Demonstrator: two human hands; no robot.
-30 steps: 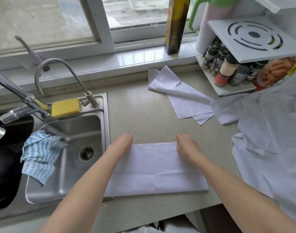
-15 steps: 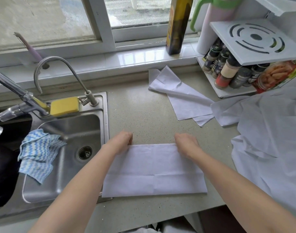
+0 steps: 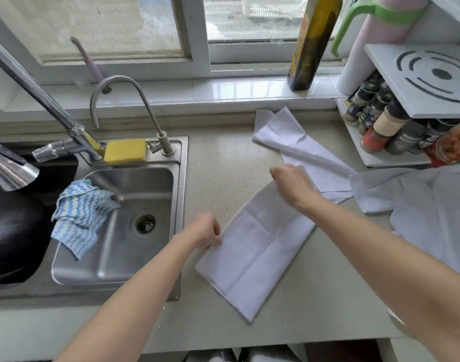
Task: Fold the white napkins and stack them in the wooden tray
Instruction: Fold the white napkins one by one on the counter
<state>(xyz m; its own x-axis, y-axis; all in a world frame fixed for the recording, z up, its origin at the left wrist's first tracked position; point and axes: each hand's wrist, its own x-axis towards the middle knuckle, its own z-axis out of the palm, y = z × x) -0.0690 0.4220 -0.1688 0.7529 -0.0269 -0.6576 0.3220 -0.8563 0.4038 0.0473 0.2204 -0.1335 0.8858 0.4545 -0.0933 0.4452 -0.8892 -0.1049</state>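
Napkin [image 3: 257,246], square to the counter edge a moment ago, now lies slantwise just right of the sink [image 3: 180,205]. Left hand [image 3: 204,231] pinches its near corner, right hand [image 3: 293,185] grips its far end. Bottle [image 3: 311,43] label unreadable.

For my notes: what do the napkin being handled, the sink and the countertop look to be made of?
Napkin: thin white woven cloth by the look, matte, keeping sharp fold creases; stiff paper cannot be ruled out. Both hands, left and right, pinch its ends.
Sink: stainless steel, brushed, with soft grey reflections.
Countertop: pale speckled stone or composite, smooth with a low sheen.
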